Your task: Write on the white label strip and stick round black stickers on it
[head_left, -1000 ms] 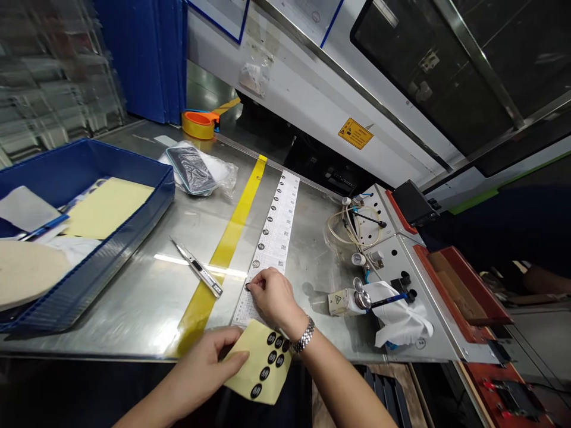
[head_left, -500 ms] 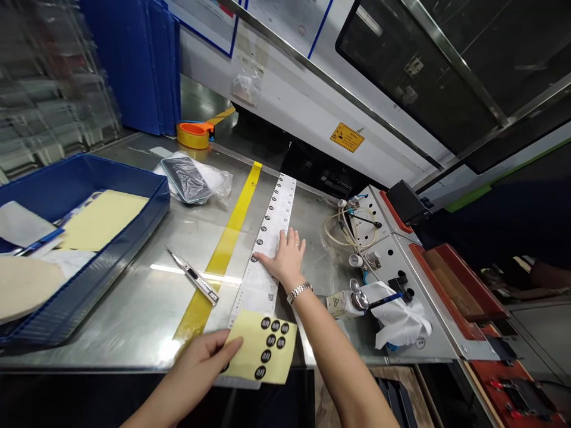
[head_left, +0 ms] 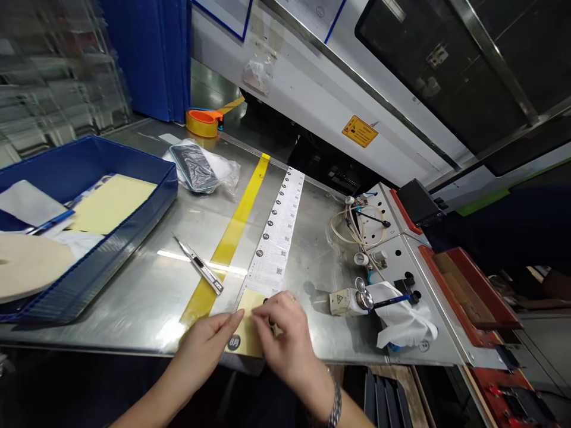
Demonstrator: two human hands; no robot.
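At the table's near edge, my left hand (head_left: 209, 345) pinches the left side of a yellow sticker sheet (head_left: 250, 339) that carries round black labels. My right hand (head_left: 285, 333) is over the sheet's right part, thumb and forefinger pressed together at a black sticker; whether the sticker is between them is hidden. Beyond the sheet, a long column of overlapping white printed labels (head_left: 272, 255) runs away across the metal table, with round black stickers along its left side. The sheet overlaps the column's near end.
Left of the labels are a yellow floor-style strip (head_left: 238, 229), a cutter knife (head_left: 198, 264) and a blue bin (head_left: 134, 238) with papers. Farther back lie a bagged item (head_left: 196, 169) and orange tape (head_left: 203, 122). On the right stand a pump bottle (head_left: 345, 302) and pneumatic boxes (head_left: 408, 261).
My right hand has left the white label column and come back to the yellow sheet, its fingers now closed together. The sheet is turned and partly covered. The camera view has shifted slightly.
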